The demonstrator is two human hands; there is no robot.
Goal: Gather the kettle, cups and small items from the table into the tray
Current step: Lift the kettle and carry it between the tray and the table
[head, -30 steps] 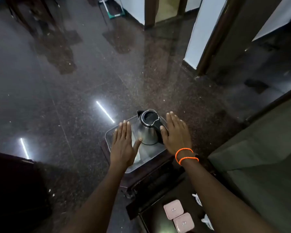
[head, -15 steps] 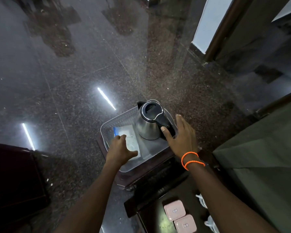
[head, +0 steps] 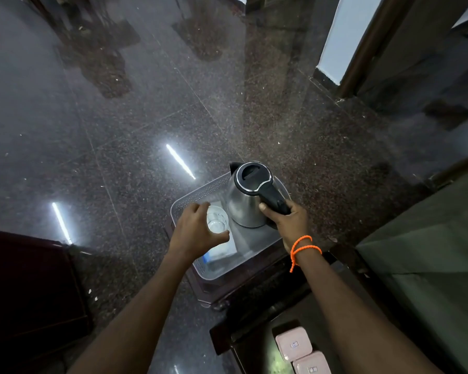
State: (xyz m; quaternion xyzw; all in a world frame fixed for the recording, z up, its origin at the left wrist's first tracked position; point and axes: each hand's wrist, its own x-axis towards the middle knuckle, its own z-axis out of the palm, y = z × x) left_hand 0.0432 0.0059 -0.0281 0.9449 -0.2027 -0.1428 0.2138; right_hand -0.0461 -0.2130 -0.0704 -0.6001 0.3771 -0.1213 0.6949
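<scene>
Gripping the steel kettle [head: 247, 205] by its black handle, right hand [head: 289, 222]; left hand [head: 195, 233] clasping clear glass [head: 217, 220] over perforated tray [head: 197, 195].

Two pink boxes [head: 303, 354] lie side by side; polished dark floor [head: 119, 130] beyond.

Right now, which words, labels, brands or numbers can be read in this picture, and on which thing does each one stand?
No text can be read.
Upper pink box: a small label, too small to read.
Lower pink box: a similar small label, too blurred to read.
Kettle, gripped at the handle by the right hand: no brand visible.
Glass in the left hand, and tray: no marking visible.
</scene>
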